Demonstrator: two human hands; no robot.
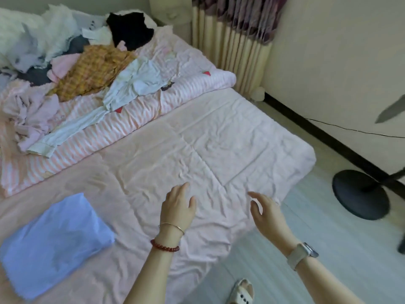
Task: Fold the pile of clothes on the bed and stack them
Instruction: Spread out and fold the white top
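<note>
Two bare hands hover over the pink bedsheet, holding nothing: my left hand and right hand both have relaxed, spread fingers. Left of the left hand lies a folded light-blue garment; the unfolded clothes pile sits far beyond it.

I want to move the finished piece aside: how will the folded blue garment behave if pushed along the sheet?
The folded blue garment looks like thin, soft cloth, so it would likely bunch rather than slide whole. The pink sheet is wrinkled and may drag at it. Lifting seems safer.
</note>
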